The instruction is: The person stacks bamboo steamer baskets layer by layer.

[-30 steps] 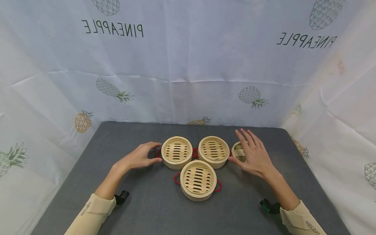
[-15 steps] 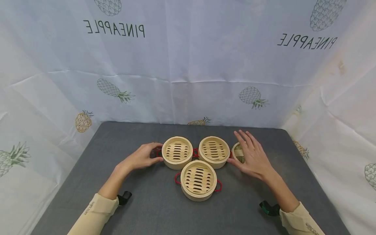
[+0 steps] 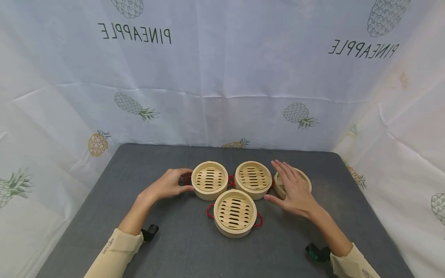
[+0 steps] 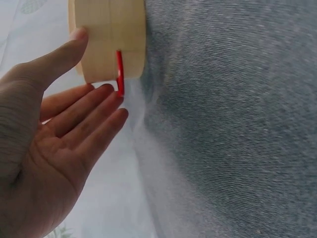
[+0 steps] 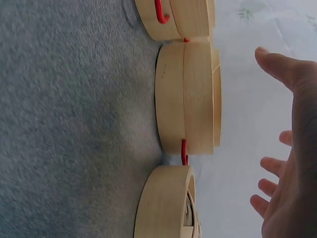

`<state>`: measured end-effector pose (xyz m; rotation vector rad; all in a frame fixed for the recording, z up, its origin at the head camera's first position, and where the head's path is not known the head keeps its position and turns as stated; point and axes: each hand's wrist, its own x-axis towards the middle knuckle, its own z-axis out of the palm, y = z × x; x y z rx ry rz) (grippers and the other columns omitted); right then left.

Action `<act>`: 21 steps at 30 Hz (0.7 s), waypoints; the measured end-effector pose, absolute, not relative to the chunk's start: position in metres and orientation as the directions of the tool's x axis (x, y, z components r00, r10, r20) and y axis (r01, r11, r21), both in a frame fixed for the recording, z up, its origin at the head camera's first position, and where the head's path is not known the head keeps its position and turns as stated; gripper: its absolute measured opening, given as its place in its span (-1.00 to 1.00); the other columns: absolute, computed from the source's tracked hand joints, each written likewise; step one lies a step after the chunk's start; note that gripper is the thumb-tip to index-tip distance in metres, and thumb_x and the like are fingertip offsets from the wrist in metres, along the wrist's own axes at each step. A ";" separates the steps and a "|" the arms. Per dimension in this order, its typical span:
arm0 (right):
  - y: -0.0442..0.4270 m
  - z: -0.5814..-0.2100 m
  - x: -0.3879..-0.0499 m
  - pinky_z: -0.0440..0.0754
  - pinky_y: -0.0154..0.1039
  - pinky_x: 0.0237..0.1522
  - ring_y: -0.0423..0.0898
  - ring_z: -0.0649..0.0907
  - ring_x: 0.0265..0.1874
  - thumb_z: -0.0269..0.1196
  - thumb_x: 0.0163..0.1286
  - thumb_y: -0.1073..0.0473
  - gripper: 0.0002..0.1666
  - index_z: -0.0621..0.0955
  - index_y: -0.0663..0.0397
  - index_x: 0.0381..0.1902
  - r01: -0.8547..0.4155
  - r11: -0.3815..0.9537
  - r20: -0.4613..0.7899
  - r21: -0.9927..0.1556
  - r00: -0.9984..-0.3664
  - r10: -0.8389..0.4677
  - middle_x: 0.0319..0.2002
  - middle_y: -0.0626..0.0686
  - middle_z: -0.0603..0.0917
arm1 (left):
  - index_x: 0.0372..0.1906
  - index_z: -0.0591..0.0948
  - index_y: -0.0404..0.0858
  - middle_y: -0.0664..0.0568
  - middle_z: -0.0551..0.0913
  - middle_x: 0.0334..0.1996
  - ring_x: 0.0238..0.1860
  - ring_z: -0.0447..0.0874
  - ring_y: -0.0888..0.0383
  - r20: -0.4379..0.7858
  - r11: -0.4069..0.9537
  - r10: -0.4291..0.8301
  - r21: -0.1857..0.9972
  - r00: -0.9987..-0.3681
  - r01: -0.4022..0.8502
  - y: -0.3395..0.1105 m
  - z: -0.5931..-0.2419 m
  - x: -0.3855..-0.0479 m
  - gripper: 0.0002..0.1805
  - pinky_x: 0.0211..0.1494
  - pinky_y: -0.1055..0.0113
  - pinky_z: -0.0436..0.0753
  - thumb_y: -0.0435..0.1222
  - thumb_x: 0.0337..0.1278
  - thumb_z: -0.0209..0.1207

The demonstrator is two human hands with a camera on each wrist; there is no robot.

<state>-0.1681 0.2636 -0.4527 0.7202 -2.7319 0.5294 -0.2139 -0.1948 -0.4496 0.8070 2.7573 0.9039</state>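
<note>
In the head view, three bamboo steamer baskets with slatted floors and red handles stand on the table: a left one (image 3: 209, 180), a middle one (image 3: 253, 180) and a front one (image 3: 235, 213). My left hand (image 3: 169, 184) lies against the left basket's side. In the left wrist view its thumb is at the wall, and its loosely extended fingers are by the red handle (image 4: 120, 74). A shallower round bamboo piece (image 5: 161, 208) with strips inside sits right of the middle basket. My right hand (image 3: 293, 195), fingers spread, is over that piece, partly covering it, and grips nothing.
A dark grey cloth covers the table (image 3: 187, 247). White curtains (image 3: 222, 69) with pineapple prints rise behind it and on both sides. Black wrist straps (image 3: 150, 233) stick out beside the cuffs.
My right hand has come slightly nearer and to the left, uncovering more of the round bamboo piece. The left hand has barely shifted toward the left basket. The baskets have not moved.
</note>
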 end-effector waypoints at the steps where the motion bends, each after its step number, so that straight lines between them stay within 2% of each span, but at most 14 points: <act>1: 0.263 -0.453 -0.167 0.22 0.50 0.57 0.38 0.26 0.66 0.42 0.29 -0.49 0.34 0.11 -0.06 0.78 -0.518 0.805 0.339 -0.290 -0.842 -0.420 0.71 0.22 0.26 | 0.39 0.60 -0.42 -0.27 0.76 0.25 0.21 0.81 -0.19 0.039 0.680 0.528 0.579 -0.848 0.450 -0.195 -0.449 -0.214 -0.35 0.24 -0.07 0.78 -0.16 0.35 0.48; 6: 0.257 -0.454 -0.160 0.19 0.52 0.57 0.36 0.24 0.67 0.45 0.28 -0.48 0.36 0.10 -0.09 0.79 -0.532 0.776 0.329 -0.339 -0.840 -0.432 0.72 0.19 0.25 | 0.36 0.63 -0.41 -0.25 0.78 0.22 0.21 0.81 -0.17 0.031 0.682 0.531 0.578 -0.847 0.449 -0.194 -0.447 -0.216 -0.35 0.24 -0.09 0.77 -0.14 0.32 0.50; 12: 0.252 -0.456 -0.155 0.18 0.54 0.56 0.35 0.24 0.67 0.51 0.24 -0.39 0.35 0.15 -0.04 0.77 -0.534 0.755 0.317 -0.380 -0.842 -0.437 0.70 0.22 0.29 | 0.35 0.63 -0.42 -0.25 0.79 0.20 0.20 0.81 -0.17 0.025 0.681 0.533 0.581 -0.846 0.446 -0.194 -0.444 -0.216 -0.36 0.24 -0.08 0.77 -0.16 0.31 0.51; 21: 0.247 -0.458 -0.148 0.26 0.56 0.52 0.32 0.26 0.67 0.52 0.23 -0.41 0.37 0.10 -0.18 0.79 -0.540 0.730 0.305 -0.420 -0.841 -0.447 0.71 0.16 0.28 | 0.34 0.63 -0.44 -0.25 0.79 0.19 0.18 0.83 -0.17 0.009 0.691 0.533 0.574 -0.846 0.440 -0.192 -0.442 -0.217 -0.36 0.22 -0.07 0.78 -0.17 0.31 0.51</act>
